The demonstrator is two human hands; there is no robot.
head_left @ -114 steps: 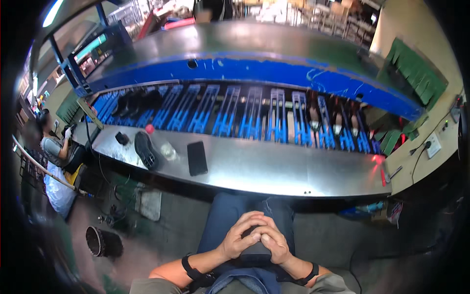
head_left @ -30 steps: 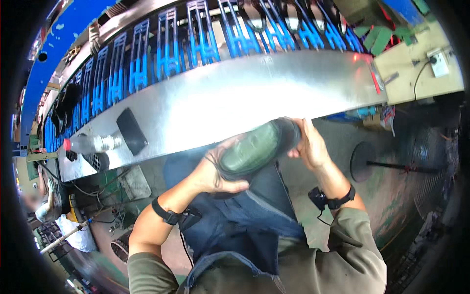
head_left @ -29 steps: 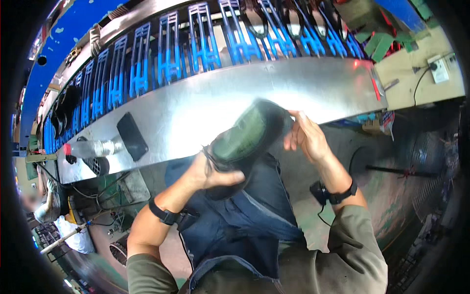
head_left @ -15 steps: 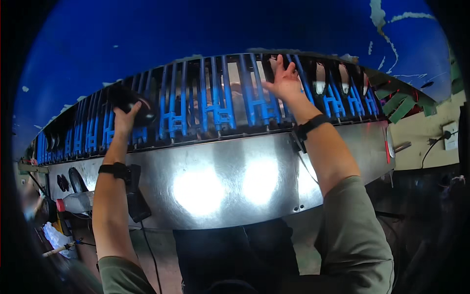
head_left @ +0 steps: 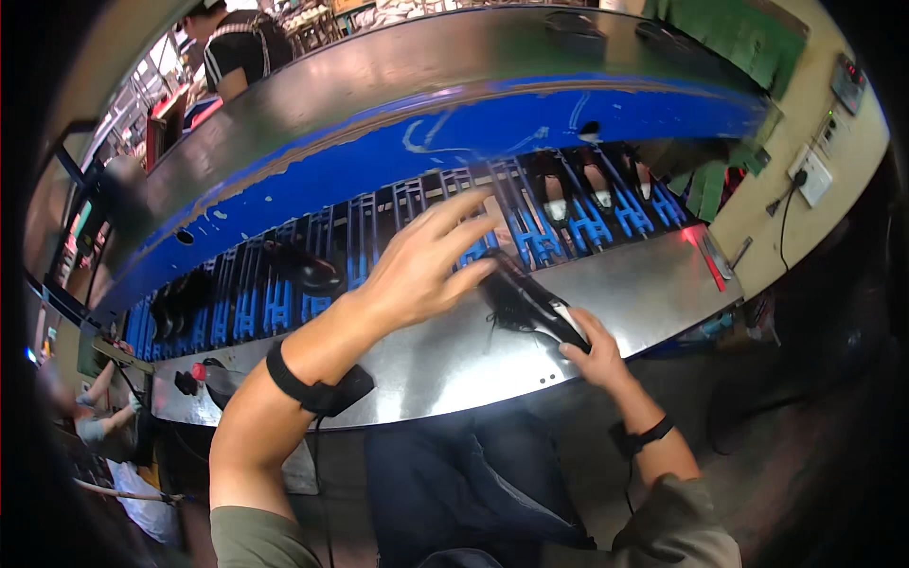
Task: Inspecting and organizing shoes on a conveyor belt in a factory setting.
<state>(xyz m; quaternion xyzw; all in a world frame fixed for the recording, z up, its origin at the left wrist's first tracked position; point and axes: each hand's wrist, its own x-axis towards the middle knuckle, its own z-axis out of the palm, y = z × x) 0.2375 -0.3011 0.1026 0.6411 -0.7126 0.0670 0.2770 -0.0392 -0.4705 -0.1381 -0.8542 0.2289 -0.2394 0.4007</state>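
A black lace-up shoe hangs tilted over the metal ledge, its pale inside showing at the opening. My right hand is closed round its rear end. Just beyond the other end, my left hand has its fingers spread, with nothing in them; whether the thumb touches the shoe I cannot tell. Another black shoe lies on the blue-barred rack, left of my left hand. Several more dark shoes stand on the rack, including one with a pale inside at the right.
A shiny metal ledge runs along the near side of the rack. At its right end lies a red-handled tool. Behind rises a blue panel, with dark shoes on the surface above. One person is at the far left.
My left hand has let go of a black shoe, now on the rack, and moved right. My right hand has come back from the rack, gripping a shoe. The view has tilted up.
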